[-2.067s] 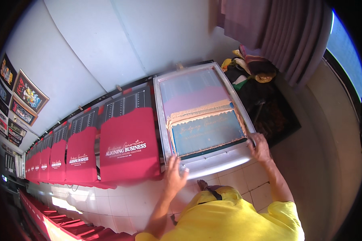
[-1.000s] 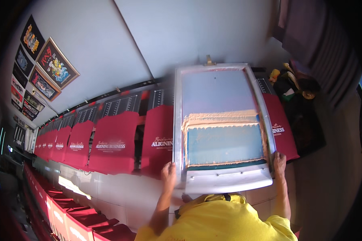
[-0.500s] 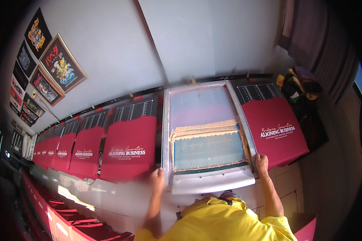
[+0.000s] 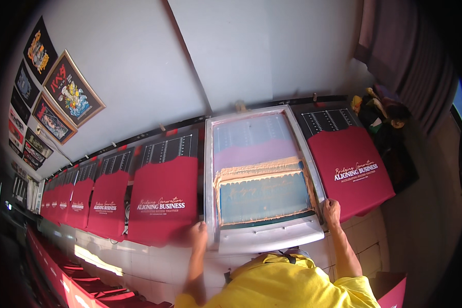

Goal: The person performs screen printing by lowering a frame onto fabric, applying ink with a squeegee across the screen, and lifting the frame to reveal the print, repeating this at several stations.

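Shifted left, a printing screen [image 4: 264, 197] bares the red shirt [image 4: 350, 167] at the right end of the bench [image 4: 328, 98]; right hand [image 4: 332, 211] fingers curl round its frame, blurred left hand's [image 4: 198, 234] hold unclear.

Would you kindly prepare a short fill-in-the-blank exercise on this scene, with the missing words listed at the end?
1. The person's shirt is ____ in colour.
2. The left hand is by the near left corner of the silver frame, while the right hand is by its near ____ corner.
3. One red garment lies right of the frame; several more lie to its ____.
4. A framed picture hangs on the ____.

Missing words: yellow; right; left; wall.
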Demonstrator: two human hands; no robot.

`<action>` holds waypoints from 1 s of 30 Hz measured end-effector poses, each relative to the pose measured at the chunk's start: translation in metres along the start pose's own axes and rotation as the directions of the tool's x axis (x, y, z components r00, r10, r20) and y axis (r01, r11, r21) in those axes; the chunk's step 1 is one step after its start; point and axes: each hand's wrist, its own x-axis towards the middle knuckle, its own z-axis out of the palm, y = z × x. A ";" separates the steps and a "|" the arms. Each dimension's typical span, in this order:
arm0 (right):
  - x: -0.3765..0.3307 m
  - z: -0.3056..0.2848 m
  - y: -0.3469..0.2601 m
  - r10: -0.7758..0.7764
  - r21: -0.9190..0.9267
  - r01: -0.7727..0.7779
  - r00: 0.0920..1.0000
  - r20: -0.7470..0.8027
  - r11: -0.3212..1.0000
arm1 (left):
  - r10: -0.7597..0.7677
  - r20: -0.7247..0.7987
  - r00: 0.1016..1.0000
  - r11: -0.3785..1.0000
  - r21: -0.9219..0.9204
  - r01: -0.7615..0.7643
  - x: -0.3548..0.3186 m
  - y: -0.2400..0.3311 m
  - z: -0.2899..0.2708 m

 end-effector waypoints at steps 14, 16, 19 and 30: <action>-0.006 0.012 -0.011 0.020 -0.142 -0.025 0.999 -0.036 0.990 | -0.009 0.134 0.991 1.000 0.000 0.009 0.015 -0.006 -0.006; -0.008 0.008 -0.011 0.024 -0.141 -0.026 1.000 -0.015 0.990 | -0.008 0.141 0.990 1.000 -0.013 0.010 0.008 0.009 -0.008; -0.005 -0.012 -0.023 0.047 -0.136 -0.022 0.982 0.184 0.990 | 0.183 0.049 0.982 0.968 0.164 -0.188 0.011 -0.009 -0.010; -0.087 -0.064 -0.044 -0.702 -0.176 0.910 0.403 0.587 0.375 | 0.472 0.703 0.532 0.494 0.289 -0.820 -0.088 0.098 -0.042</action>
